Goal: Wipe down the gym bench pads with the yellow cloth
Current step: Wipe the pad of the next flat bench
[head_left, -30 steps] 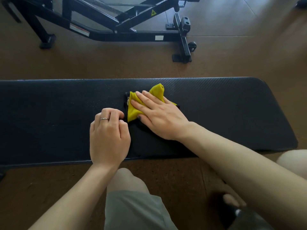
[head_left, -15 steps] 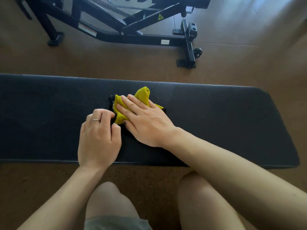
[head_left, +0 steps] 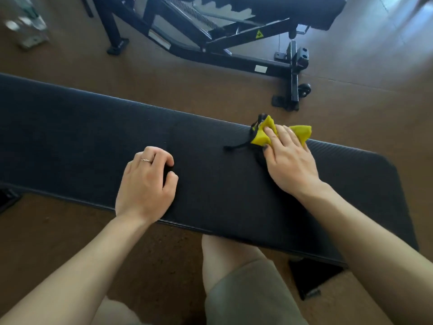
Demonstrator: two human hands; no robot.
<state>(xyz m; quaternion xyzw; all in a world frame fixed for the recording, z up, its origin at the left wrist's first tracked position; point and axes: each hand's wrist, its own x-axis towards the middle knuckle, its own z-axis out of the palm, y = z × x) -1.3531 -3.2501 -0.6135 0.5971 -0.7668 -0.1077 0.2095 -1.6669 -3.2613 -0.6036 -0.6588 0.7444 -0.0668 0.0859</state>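
Two hands on bench pad (head_left: 70, 127): right hand (head_left: 289, 160) presses yellow cloth (head_left: 262, 137) flat-fingered near far edge, left hand (head_left: 146, 184) curled, empty (judged mid-wipe, coverage unclear).

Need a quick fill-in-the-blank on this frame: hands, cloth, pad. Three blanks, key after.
1. The right hand presses a cloth whose colour is ____.
2. The left hand, fingers curled, wears a ____ and holds nothing.
3. The cloth lies near the pad's ____ edge.

Missing words: yellow; ring; far
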